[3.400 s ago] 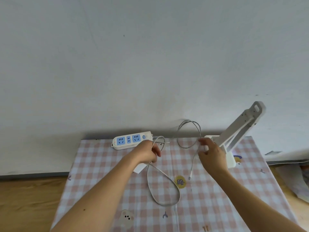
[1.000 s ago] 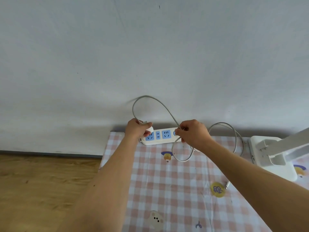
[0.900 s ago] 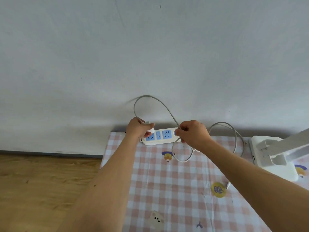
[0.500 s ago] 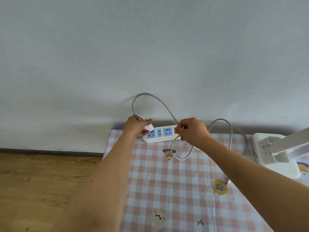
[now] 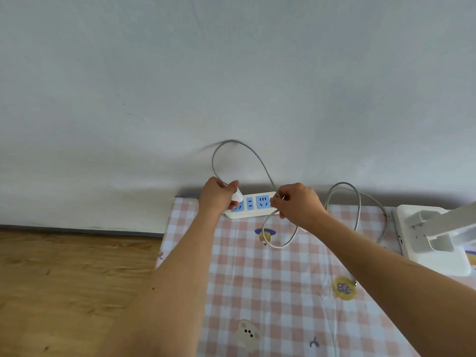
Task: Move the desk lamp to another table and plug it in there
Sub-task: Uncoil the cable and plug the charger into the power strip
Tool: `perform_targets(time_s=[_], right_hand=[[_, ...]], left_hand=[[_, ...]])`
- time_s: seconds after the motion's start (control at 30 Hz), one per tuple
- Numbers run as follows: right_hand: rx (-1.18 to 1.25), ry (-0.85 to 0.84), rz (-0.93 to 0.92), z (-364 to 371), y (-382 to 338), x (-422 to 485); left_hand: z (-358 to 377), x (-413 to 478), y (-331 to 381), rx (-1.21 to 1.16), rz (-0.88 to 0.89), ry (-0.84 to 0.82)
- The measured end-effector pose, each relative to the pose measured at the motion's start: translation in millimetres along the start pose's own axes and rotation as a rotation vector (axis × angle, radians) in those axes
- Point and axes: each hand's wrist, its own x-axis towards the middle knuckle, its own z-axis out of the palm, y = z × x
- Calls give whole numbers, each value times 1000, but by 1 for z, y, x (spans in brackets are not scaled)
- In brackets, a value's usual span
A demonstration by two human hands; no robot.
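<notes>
At frame centre, the left hand pinches the small white plug at the white-and-blue power strip. The right hand pinches the grey cord, apparently clearing slack. The white desk lamp stands far right.

A pink-and-white checked cloth covers the table, which sits right against the wall. Along the far edge lies a white power strip with blue sockets. At the right edge stands the white lamp base. Between them a grey cable loops on the cloth, its free end beside a yellow print.
</notes>
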Motion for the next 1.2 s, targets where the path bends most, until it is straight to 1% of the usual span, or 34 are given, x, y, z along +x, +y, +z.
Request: perform_targets(time_s=[0.07,0.2,0.27,0.37,0.4,0.5,0.57,0.67,0.77,0.93,1.0,1.07,1.13,1.2], right_hand=[[-17,-11,3,2,0,0],[-43,-20,-1,6,-1,0],[-41,-20,3,6,-2,0],[-57,-27,10,7,-2,0],[-61,-30,7,7,-3,-1],[-64,-20,-9,4,-1,0],[-55,-23,-9,2,1,-1],[0,-61,-8,1,3,-3],[-20,-95,-23,0,4,-6],[-19,-133,-22,-6,10,-13],[-25,-160,-24,-8,17,-17],[-18,-181,-30,-9,25,-23],[49,-151,-35,-12,33,-27],[77,-66,-21,-17,43,-30]], left_hand=[[2,-5,-4,58,40,37],[4,-7,-6,102,63,9],[6,-7,-5,139,78,26],[13,-7,-9,406,139,57],[15,-8,-13,454,159,69],[19,-7,-19,454,182,78],[20,-3,-19,477,163,45],[19,1,-19,505,148,-3],[18,2,-21,542,139,-30],[17,2,-21,517,137,-20],[15,2,-20,573,156,-16],[13,-1,-17,653,214,35],[10,-6,-15,598,297,104],[11,-15,-13,370,352,124]])
